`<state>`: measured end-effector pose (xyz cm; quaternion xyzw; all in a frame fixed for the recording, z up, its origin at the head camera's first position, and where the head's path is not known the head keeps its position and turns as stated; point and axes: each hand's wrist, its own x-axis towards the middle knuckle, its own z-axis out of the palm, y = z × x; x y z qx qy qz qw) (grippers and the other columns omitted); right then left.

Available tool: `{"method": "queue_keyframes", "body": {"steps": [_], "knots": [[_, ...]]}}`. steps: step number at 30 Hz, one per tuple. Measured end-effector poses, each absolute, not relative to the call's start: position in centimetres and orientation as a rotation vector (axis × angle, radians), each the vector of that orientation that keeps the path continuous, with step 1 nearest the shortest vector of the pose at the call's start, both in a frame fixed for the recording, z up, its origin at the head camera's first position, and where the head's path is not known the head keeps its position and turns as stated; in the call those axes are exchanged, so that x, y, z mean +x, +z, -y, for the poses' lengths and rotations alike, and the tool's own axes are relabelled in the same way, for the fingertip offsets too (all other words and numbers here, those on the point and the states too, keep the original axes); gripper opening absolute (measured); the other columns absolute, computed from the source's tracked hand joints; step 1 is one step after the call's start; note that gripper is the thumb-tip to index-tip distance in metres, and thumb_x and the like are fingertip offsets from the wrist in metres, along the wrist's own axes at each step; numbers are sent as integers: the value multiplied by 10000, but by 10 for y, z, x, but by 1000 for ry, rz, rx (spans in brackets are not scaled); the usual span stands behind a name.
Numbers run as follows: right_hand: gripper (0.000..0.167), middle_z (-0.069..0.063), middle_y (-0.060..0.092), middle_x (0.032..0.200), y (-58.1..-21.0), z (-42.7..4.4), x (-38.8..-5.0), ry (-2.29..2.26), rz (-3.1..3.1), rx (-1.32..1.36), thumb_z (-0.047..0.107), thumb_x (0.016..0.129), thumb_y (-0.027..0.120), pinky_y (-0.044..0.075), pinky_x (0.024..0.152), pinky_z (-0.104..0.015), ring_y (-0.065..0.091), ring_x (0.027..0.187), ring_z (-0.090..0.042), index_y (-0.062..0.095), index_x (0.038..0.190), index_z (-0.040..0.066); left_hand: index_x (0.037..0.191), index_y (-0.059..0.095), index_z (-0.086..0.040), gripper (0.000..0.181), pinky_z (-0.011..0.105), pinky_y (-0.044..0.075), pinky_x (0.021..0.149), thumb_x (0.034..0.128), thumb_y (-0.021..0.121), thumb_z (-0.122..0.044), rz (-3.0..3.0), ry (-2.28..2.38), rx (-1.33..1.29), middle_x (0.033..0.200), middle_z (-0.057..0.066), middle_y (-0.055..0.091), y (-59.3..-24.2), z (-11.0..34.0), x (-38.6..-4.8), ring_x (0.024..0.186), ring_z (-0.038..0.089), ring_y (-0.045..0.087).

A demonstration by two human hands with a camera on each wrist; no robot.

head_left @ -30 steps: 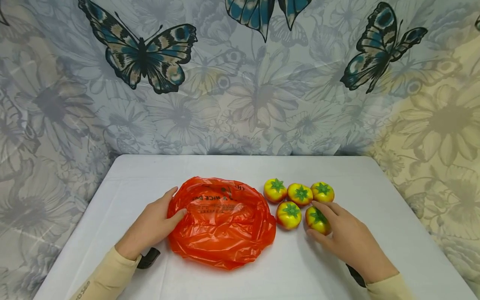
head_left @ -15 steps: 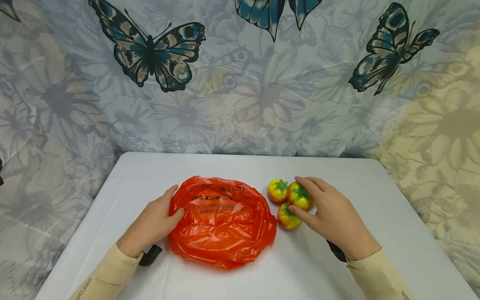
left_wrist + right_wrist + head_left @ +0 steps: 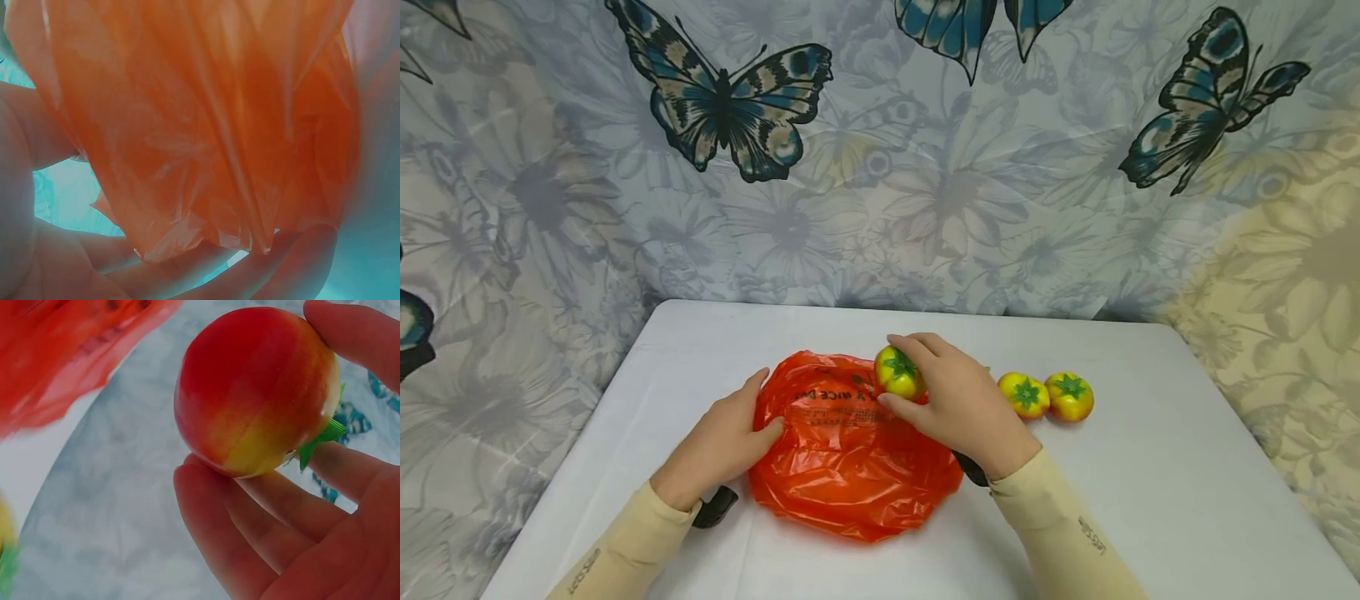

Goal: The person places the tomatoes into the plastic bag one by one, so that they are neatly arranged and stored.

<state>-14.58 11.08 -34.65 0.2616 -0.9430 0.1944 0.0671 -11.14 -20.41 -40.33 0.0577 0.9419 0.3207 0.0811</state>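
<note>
- Nearest are two cream sleeves (image 3: 1063, 533) with small dark lettering, reaching in over a white-covered table (image 3: 1150, 508); a black wrist device (image 3: 715, 507) shows beneath the left cuff.
- The left hand (image 3: 718, 437) holds the left edge of a red plastic bag (image 3: 850, 492), thumb over the upper side and fingers around the outside; the left wrist view shows creased film between thumb and fingers.
- The bag lies crumpled on the table, dark printing across its far part.
- The right hand (image 3: 966, 408) grips one artificial tomato (image 3: 895, 373), yellow and red with a green calyx, between thumb and fingers, over the bag's far right portion; the right wrist view shows the fruit apart from the film.
- Right of that hand, two more artificial tomatoes (image 3: 1070, 397) sit side by side on the table; a sliver of green peeks past the hand.
- Farthest hangs a grey floral backdrop (image 3: 955, 208) with blue-and-black butterflies (image 3: 724, 108).
</note>
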Motion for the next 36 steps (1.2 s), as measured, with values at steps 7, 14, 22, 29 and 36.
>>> {"method": "queue_keyframes", "body": {"steps": [7,14,22,29,36], "knots": [[728,-29,666,1433,-350,-70,-156,639,2829,892,487,936,824,621,1033,-452,707,1228,-230,585,1547,171,1687,246,40,828,627,538,1113,1043,647,-293,-2814,963,155,1616,271,523,-404,205,-113,1422,444,601],[708,-6,665,1430,-363,-44,-164,694,2887,927,492,935,819,635,1006,-405,709,1179,-188,584,1542,212,1681,255,45,822,605,573,1073,1039,656,-279,-2810,971,149,1579,267,564,-404,206,-114,1377,429,641],[686,-17,667,1385,-378,-26,-165,747,2935,986,471,946,812,641,972,-372,704,1100,-157,581,1528,190,1674,275,40,807,560,632,985,1029,662,-252,-2813,990,143,1518,247,625,-406,205,-115,1246,363,721],[690,-33,671,1374,-387,-19,-169,730,2983,1003,425,957,806,636,989,-375,699,1108,-169,552,1549,180,1675,272,40,809,535,653,942,1021,658,-237,-2817,977,138,1497,245,640,-405,204,-114,1136,295,750],[736,-54,632,1493,-396,-14,-171,687,3040,993,420,958,812,619,1048,-397,682,1216,-196,514,1586,177,1674,281,39,806,549,640,972,1017,655,-241,-2823,963,125,1488,245,648,-406,204,-115,1157,309,750]]}}
